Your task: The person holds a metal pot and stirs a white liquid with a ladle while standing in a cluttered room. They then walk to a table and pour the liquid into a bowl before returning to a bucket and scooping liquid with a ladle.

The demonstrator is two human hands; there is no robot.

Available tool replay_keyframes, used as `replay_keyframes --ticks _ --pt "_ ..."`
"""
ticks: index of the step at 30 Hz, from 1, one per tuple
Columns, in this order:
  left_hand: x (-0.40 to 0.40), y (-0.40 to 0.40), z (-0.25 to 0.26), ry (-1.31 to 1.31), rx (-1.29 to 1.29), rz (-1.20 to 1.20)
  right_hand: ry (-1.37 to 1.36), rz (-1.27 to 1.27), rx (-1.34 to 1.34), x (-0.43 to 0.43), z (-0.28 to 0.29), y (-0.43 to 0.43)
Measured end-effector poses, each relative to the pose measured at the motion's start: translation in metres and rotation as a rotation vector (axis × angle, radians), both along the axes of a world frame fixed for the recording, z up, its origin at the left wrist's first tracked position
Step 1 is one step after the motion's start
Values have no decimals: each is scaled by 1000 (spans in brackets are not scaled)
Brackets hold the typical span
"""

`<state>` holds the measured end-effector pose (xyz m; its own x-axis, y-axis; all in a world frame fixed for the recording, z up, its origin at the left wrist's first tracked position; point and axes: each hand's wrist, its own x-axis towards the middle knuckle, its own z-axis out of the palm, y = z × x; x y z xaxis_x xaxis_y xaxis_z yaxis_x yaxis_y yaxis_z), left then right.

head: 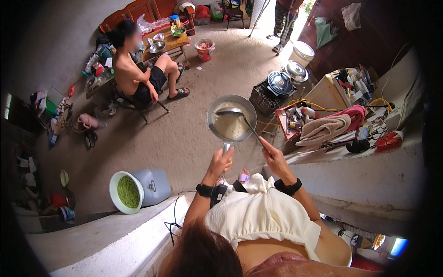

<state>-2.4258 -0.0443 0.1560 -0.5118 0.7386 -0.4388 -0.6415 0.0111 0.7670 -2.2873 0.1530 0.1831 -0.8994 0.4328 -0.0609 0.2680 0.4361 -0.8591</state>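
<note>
My left hand (220, 162) grips the handle of a round metal pan (211, 128), which I hold out in front of me above the floor. Inside the pan lies a pale, creamy liquid (230, 128). My right hand (276, 160) is closed around the dark handle of a metal ladle (231, 111). The ladle's bowl rests within the pan, at or in the liquid; how deep it dips I cannot tell.
At left, a white bowl of green beans (128, 190) sits by a grey plastic container (155, 187). A person (133, 69) sits near a wooden table (178, 43). Another person with crutches (285, 24) stands by the doorway. Pot lids (280, 83) and a cluttered ledge with towels (325, 130) are on the right.
</note>
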Motion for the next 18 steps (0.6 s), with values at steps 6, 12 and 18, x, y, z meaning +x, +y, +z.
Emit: replay_keyframes --ticks 6,12,18 --pt "3 -1 -3 -5 -3 -1 -32 35 7 5 1 3" --pt "4 0 -9 -15 -15 -11 -137 -68 -85 8 8 -2" --pt "6 -1 -3 5 -35 14 -108 -8 -122 13 4 0"
